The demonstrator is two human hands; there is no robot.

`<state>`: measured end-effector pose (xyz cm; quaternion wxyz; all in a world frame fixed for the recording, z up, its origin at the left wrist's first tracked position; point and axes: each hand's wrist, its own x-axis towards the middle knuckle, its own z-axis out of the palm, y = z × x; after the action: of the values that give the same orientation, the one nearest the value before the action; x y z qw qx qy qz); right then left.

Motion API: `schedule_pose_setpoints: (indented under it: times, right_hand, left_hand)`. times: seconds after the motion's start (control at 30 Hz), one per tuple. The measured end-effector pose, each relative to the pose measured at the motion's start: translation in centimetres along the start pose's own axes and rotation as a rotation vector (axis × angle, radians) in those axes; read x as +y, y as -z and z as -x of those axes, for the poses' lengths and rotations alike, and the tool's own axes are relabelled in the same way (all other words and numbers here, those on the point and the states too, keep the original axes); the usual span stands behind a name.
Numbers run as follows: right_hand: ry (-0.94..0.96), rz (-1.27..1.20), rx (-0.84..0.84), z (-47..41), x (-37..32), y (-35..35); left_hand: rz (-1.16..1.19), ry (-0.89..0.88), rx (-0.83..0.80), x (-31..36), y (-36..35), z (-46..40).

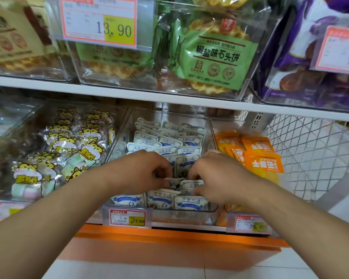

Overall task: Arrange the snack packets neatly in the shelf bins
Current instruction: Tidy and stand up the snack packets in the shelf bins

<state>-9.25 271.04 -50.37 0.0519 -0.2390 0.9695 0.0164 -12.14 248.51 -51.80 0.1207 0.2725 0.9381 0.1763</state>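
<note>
Head view: in the clear middle bin (208, 125), left hand (144, 170) and right hand (214, 174) each pinch white packets (170, 183) with curled fingers; orange packets (258, 156) lie right of that bin.

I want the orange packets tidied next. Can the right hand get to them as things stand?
Probably yes: the right hand grips white packets beside the open-topped orange packets, but must release first.

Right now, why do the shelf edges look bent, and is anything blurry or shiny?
Head view: the wide-angle lens bows the white shelf edge; glare streaks the clear bins; the orange packets look smeared; both hands, left hand and right hand, stay fairly sharp.
</note>
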Motion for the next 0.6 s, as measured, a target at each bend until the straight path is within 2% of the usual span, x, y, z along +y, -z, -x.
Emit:
schedule_pose_setpoints:
  times: [0.13, 0.3, 0.43, 0.6]
  right_hand:
    - [0.002, 0.053, -0.008, 0.1, -0.7, 0.7]
    - [-0.022, 0.078, -0.007, -0.1, -0.9, 1.4]
    - [-0.024, 0.099, -0.075, -0.5, -0.8, 1.3]
    - [-0.088, -0.040, -0.170, -0.6, 0.4, 0.9]
  left_hand:
    - [-0.090, -0.016, -0.066, 0.1, 0.6, 0.6]
    - [-0.238, -0.003, 0.007, -0.4, 0.9, 1.0]
    - [-0.157, 0.025, -0.002, -1.0, 0.4, 0.9]
    - [0.011, 0.031, -0.031, -1.3, 0.2, 0.8]
